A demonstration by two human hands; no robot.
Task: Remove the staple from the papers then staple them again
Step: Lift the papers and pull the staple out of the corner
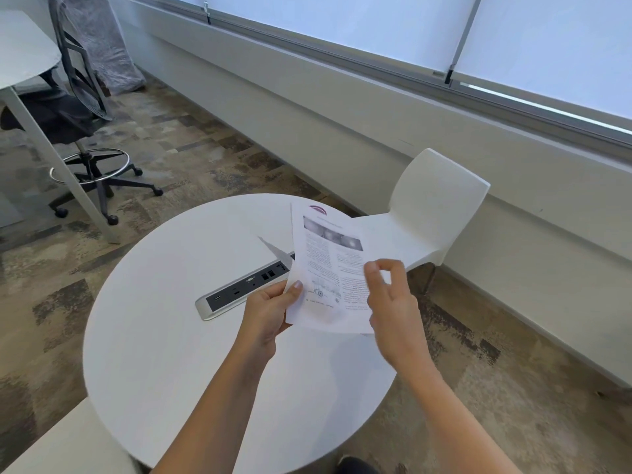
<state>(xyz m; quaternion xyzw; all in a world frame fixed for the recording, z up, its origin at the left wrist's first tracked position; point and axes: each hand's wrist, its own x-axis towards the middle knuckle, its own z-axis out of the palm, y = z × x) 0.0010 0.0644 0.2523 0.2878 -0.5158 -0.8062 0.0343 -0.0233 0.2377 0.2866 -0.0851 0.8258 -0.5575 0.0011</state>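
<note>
Looking down through the head camera, I see both bare hands raised over a round white table (164, 354), with the papers (328, 265) held between them in the air, above the table's far right part. The sheets stand tilted, their far end pointing away from me and their near edge low between the hands. The top page carries printed text and a band of grey pictures toward its far end. A second sheet's edge shows just behind it on the left side.

My left hand (270, 313) grips the papers at their near left corner. The thumb (296, 289) lies flat on the top page, and the other fingers curl underneath, out of my sight. My right hand (393, 302) sits at the right edge of the papers with its fingers curled and the thumb and forefinger drawn close together near the page. That hand is blurred, so I cannot tell whether those fingertips pinch the paper or merely hover at it. Any staple is too small for me to make out.

A long port strip (236, 295) is set into the tabletop, running diagonally behind the left hand and under the papers. A white chair (441, 203) stands just beyond the table. Farther left, a black office chair (82, 107) stands beside a second table (24, 53) on the patterned carpet (191, 148). A window (342, 15) runs along the far wall.
</note>
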